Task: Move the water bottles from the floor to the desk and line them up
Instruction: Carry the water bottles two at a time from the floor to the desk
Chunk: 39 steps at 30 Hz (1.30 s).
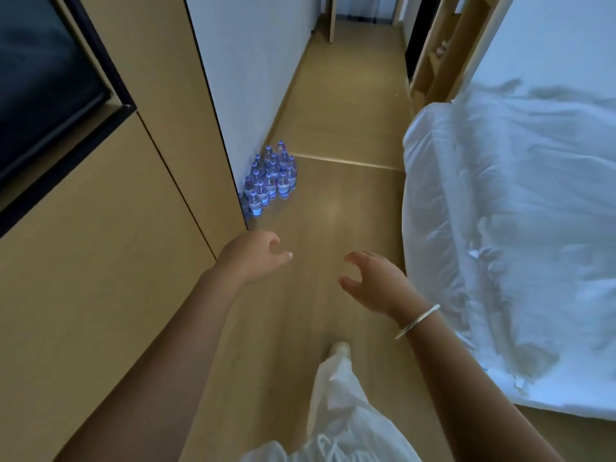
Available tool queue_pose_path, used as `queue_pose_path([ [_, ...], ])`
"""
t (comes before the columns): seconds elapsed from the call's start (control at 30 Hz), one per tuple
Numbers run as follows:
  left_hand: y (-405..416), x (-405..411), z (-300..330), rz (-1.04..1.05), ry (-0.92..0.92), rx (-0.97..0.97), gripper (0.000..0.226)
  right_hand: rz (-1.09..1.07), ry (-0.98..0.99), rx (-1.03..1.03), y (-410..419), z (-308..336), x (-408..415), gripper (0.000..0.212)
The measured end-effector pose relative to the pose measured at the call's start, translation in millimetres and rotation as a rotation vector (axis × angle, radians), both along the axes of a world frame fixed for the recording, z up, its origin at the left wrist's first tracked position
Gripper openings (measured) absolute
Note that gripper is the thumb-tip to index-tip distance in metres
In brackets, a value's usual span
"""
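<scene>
**Water bottles on floor, both hands free**

Item: water bottles point(270, 181); one tight cluster, roughly a dozen, exact count not legible because the rear ones overlap; clear plastic, blue caps, pale labels; all upright; standing on the floor point(336, 215) against the base of the white wall point(246, 78), just past the corner of the wooden cabinet point(100, 261); none on any desk.

Hands: two, both bare and held out forward above the floor, well short of the bottles; left hand point(253, 256) holds nothing, fingers loosely spread and slightly bent; right hand point(375, 283) holds nothing, fingers spread and curved, thumb apart; one silver bangle point(418, 321) on the right wrist.

Containers: none seen holding anything; one dark panel point(43, 95) set in the cabinet front, contents not visible.

Surface and room: tan wood-look floor with one pale seam across it; narrow passage running ahead; one bed point(520, 228) with rumpled white bedding at the right; wooden shelving point(443, 51) beyond the bed; one leg in white trousers point(336, 401) and one pale shoe point(340, 348) below.
</scene>
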State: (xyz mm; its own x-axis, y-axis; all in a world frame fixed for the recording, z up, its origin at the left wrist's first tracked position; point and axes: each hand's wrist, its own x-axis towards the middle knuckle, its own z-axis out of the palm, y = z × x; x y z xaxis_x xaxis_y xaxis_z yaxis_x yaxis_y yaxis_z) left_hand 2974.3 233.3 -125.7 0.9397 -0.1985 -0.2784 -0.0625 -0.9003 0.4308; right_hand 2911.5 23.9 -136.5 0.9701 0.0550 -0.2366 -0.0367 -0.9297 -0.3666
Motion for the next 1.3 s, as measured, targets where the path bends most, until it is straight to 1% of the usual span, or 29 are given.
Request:
queue_pose_path([
  [0.13, -47.4, 88.9, -4.3, 0.008, 0.019, 0.0, 0.048, 0.009, 0.02, -0.001, -46.8, -4.3, 93.2, 0.048],
  [0.27, -83.9, 174.1, -2.8, 0.076, 0.053, -0.038, 0.048, 0.03, 0.053, 0.008, -86.7, -0.7, 187.0, 0.049],
  [0.4, -98.6, 239.1, -9.0, 0.124, 0.092, -0.041, 0.04, 0.054, 0.067, 0.014, -109.5, -1.9, 267.3, 0.048],
  [0.53, -105.6, 299.9, -23.5, 0.156, 0.112, -0.027, 0.039, 0.082, 0.114, 0.011, -122.3, -5.6, 335.5, 0.049],
  [0.63, -109.7, 350.5, -35.4, 0.181, 0.137, -0.037, 0.047, 0.105, 0.128, 0.009, -125.8, -12.2, 389.8, 0.05],
  [0.73, -110.3, 412.8, -46.7, 0.201, 0.167, -0.054, 0.05, 0.129, 0.149, 0.008, -123.8, -20.8, 451.3, 0.051],
  [0.77, -110.4, 435.4, -49.8, 0.199, 0.174, -0.057, 0.048, 0.135, 0.156, 0.003, -122.4, -24.0, 473.9, 0.051],
  [0.8, -109.7, 459.2, -53.8, 0.197, 0.18, -0.067, 0.042, 0.137, 0.16, -0.003, -120.7, -27.5, 498.3, 0.051],
  [0.87, -105.8, 508.3, -63.0, 0.2, 0.187, -0.09, 0.023, 0.132, 0.162, -0.005, -116.4, -35.1, 549.6, 0.05],
  [0.93, -99.8, 555.6, -68.7, 0.192, 0.21, -0.092, 0.027, 0.135, 0.178, 0.002, -108.6, -39.4, 599.2, 0.048],
  [1.0, -91.5, 601.5, -74.8, 0.192, 0.234, -0.09, 0.02, 0.137, 0.207, 0.02, -99.6, -41.8, 646.9, 0.048],
  [1.07, -85.1, 643.1, -79.5, 0.214, 0.258, -0.098, 0.023, 0.134, 0.229, 0.042, -91.8, -46.9, 690.0, 0.047],
  [1.17, -79.1, 689.1, -93.1, 0.26, 0.328, -0.128, 0.018, 0.121, 0.292, 0.064, -83.4, -56.5, 738.4, 0.051],
  [1.23, -77.4, 709.3, -107.5, 0.297, 0.374, -0.137, 0.023, 0.144, 0.335, 0.05, -82.3, -63.3, 762.9, 0.05],
  [1.3, -77.6, 721.6, -123.3, 0.345, 0.426, -0.122, 0.036, 0.17, 0.371, 0.019, -85.0, -68.7, 784.6, 0.05],
])
